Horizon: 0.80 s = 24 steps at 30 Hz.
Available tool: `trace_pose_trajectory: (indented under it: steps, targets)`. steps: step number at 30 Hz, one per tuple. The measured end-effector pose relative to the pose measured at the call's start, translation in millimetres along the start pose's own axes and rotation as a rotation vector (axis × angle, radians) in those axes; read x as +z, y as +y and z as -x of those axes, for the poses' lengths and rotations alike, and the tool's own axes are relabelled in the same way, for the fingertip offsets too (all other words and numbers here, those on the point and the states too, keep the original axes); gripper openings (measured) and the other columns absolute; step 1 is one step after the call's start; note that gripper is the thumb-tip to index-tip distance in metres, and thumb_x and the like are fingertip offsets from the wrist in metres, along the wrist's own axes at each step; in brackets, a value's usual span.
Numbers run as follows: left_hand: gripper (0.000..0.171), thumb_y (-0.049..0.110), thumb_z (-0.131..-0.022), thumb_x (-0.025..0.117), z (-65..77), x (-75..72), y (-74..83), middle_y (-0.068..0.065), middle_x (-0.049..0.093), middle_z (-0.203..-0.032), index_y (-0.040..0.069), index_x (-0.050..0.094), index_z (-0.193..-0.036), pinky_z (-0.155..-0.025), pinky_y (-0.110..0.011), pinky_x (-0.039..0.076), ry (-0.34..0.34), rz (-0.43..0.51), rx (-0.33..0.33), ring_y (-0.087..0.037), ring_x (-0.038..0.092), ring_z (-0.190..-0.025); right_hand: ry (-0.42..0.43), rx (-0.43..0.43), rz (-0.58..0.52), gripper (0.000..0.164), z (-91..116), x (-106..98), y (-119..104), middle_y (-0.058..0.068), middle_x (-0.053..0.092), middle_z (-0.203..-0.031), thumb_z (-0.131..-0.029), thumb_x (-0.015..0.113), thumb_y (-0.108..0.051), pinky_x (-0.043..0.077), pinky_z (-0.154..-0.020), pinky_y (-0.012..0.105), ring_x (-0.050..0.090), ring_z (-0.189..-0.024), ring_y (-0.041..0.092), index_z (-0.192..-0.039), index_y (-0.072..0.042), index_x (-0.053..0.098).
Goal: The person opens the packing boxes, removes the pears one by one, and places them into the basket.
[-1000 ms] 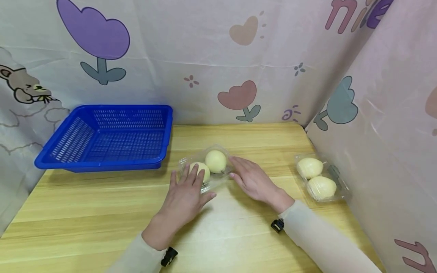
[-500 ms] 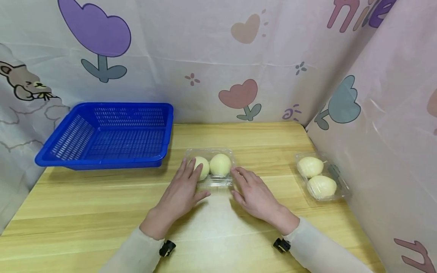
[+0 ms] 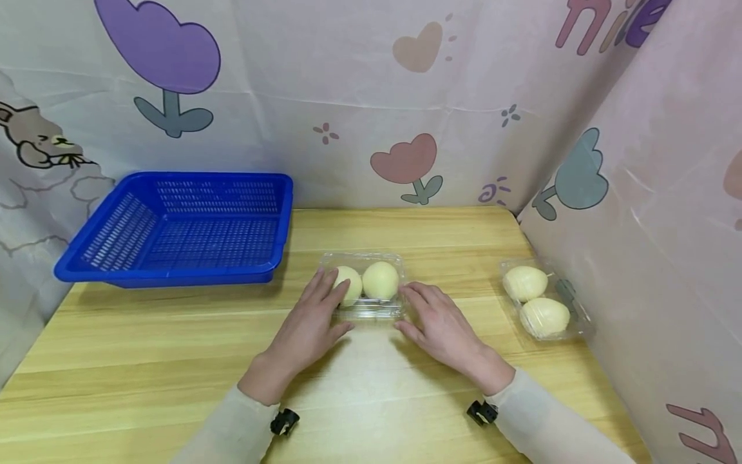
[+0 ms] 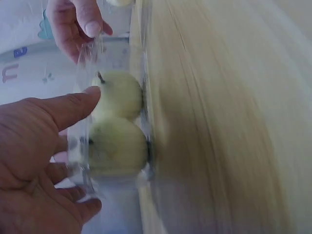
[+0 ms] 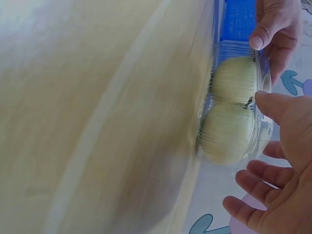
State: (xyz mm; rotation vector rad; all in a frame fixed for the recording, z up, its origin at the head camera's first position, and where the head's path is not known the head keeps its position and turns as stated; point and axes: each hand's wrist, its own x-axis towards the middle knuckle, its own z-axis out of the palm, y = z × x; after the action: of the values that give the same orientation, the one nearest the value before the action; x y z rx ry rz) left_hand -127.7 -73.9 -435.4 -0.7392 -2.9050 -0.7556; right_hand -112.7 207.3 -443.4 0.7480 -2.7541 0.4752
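Note:
A clear plastic clamshell box [image 3: 371, 313] with two pale yellow pears [image 3: 380, 281] in it lies on the wooden table, its long side facing me. My left hand [image 3: 304, 328] is at the box's left end, the fingers loosely extended over its top edge and partly covering the left pear [image 3: 350, 287]. At the right end, my right hand [image 3: 447, 332] has its fingertips right at the box's side, fingers relaxed. Dark stems show on the pears [image 4: 117, 146] in the left wrist view. Ridged clear plastic covers the pears [image 5: 226, 134] in the right wrist view.
A second clear box [image 3: 580, 328] with two pears [image 3: 545, 317] sits near the table's right edge, by the curtain. A blue plastic basket [image 3: 191, 281] stands at the back left. Printed curtain [image 3: 348, 77] hangs behind the wooden table [image 3: 174, 367].
The box has turned from a slant to lie square to me and shifted slightly right. Both hands moved with it, staying at its two ends. The second box has stayed put.

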Motion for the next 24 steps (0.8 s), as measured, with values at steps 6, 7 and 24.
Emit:
trace_pose_trajectory:
  steps: [6,7,24]
  targets:
    - [0.073,0.025,-0.091,0.085,1.2,-2.0,-11.1,-0.019,0.038,-0.168,0.007,0.053,-0.154,-0.126,-0.055,0.034,0.049,0.026,0.051,-0.039,0.027,-0.159,0.056,-0.026,0.007,0.067,-2.5,1.7,0.6,0.017,0.064,-0.139,-0.093,0.08,-0.041,0.051,-0.112,0.05,0.062,-0.127,0.033,-0.142,-0.001,0.06]
    - [0.072,0.025,-0.092,0.085,1.4,-2.0,-11.8,-0.019,0.038,-0.167,0.007,0.054,-0.154,-0.126,-0.056,0.034,0.053,0.034,0.048,-0.039,0.028,-0.159,0.067,-0.03,0.008,0.067,-3.1,1.9,0.3,0.017,0.064,-0.138,-0.092,0.081,-0.041,0.051,-0.111,0.05,0.062,-0.127,0.034,-0.141,0.0,0.061]
    - [0.08,0.021,-0.094,0.083,10.7,2.4,-13.4,-0.019,0.057,-0.133,0.004,0.04,-0.159,-0.093,-0.046,0.059,0.09,0.403,-0.419,-0.03,0.066,-0.109,0.142,0.02,-0.026,0.06,-9.7,12.8,-9.9,0.02,0.067,-0.133,-0.09,0.084,-0.037,0.054,-0.109,0.049,0.065,-0.126,0.036,-0.133,0.0,0.063]
